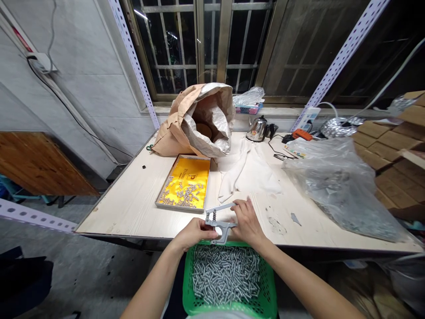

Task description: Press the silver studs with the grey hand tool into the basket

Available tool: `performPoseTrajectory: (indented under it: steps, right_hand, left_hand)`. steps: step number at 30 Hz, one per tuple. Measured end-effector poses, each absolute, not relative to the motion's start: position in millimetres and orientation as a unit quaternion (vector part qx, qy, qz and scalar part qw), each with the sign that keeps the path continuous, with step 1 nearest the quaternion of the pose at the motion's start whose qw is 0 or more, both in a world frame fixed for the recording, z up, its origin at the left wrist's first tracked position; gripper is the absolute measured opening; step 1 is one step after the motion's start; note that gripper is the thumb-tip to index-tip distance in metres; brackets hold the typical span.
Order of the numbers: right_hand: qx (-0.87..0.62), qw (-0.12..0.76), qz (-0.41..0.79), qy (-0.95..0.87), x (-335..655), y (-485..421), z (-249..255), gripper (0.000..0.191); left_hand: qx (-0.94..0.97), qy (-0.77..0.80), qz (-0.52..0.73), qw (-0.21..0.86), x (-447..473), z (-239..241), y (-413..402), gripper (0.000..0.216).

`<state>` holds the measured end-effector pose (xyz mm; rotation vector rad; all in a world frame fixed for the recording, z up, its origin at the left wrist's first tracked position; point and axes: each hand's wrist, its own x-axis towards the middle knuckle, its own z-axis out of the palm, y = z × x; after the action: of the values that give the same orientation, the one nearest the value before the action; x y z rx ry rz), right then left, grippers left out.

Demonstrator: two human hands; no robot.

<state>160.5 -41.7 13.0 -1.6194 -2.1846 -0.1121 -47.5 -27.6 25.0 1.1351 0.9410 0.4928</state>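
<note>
A grey metal spring-loaded hand tool (pixel 223 230), with a long lever on top and a coil spring under it, is held over the table's front edge. My right hand (pixel 247 221) grips its handle and lever from the right, the lever raised. My left hand (pixel 195 231) is closed in a pinch at the tool's left side, by its round opening; what lies between those fingertips is too small to make out. Just below both hands, a green plastic basket (pixel 187 283) holds many small silvery metal pieces (pixel 227 274).
A shallow tray (pixel 181 208) with a yellow lining holds similar metal pieces. Behind it lies an open paper sack (pixel 172 128). White cloth (pixel 247 175), a metal kettle (pixel 256 129), a clear plastic bag (pixel 335 181) and stacked cardboard boxes (pixel 388 146) are further right.
</note>
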Motion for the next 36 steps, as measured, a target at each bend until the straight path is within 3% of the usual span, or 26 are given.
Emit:
performPoseTrajectory:
  steps: [5,8,11,18,23,31,36]
  right_hand:
    - [-0.584,0.068,-0.019,-0.808,163.5,-27.7,9.5,0.025]
    - [-0.57,0.034,-0.012,-0.821,164.2,-13.9,4.3,0.014]
    - [-0.554,0.019,-0.015,-0.832,161.5,-3.8,5.2,0.014]
    - [-0.55,0.075,-0.055,-0.83,153.8,-3.1,30.0,0.028]
    - [-0.538,0.178,-0.095,-0.819,150.9,-15.3,29.3,0.036]
    - [-0.604,0.213,-0.089,-0.762,156.0,-43.6,21.8,0.059]
    - [-0.617,0.233,-0.101,-0.745,180.5,-59.9,11.3,0.054]
  left_hand:
    - [0.493,0.525,0.294,0.629,-56.3,31.4,-28.3,0.055]
    - [0.468,0.548,0.325,0.613,-57.3,30.7,-29.3,0.062]
    - [0.438,0.552,0.333,0.626,-53.2,28.3,-32.0,0.064]
    - [0.424,0.533,0.329,0.654,-41.4,27.1,-41.1,0.048]
    - [0.431,0.529,0.349,0.643,-39.7,29.0,-45.7,0.028]
    - [0.567,0.558,0.431,0.427,-43.1,43.2,-69.5,0.02]
    - [0.685,0.516,0.301,0.417,-55.5,42.8,-103.8,0.018]
